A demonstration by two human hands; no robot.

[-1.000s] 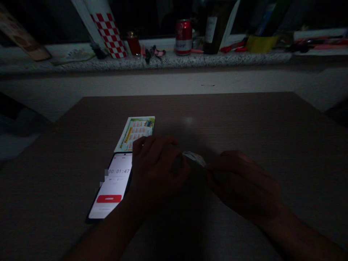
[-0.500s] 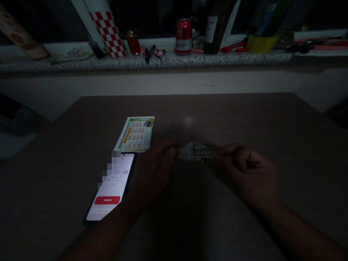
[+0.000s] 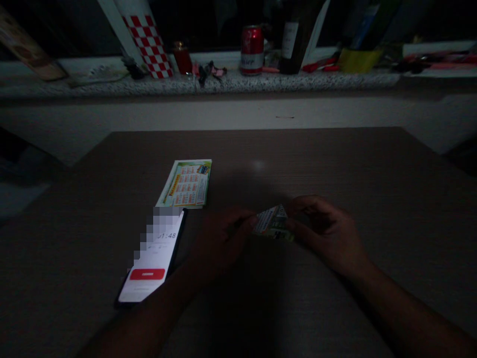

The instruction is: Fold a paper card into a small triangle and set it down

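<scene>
The scene is very dim. My left hand and my right hand meet over the middle of a brown table. Between their fingertips they pinch a small folded printed paper, held just above the tabletop. The left hand grips its left edge, the right hand its right edge. To the left of my left hand lies a lit phone showing a timer and a red button. Beyond the phone a printed card with a green border lies flat.
A stone sill runs behind the table. On it stand a red can, a dark bottle, a red-and-white checked object, a small red jar and assorted clutter at the right.
Both hands opened the paper out between them half a second ago, then drew together; now the paper is smaller and lower. My left hand moved off the phone's edge.
</scene>
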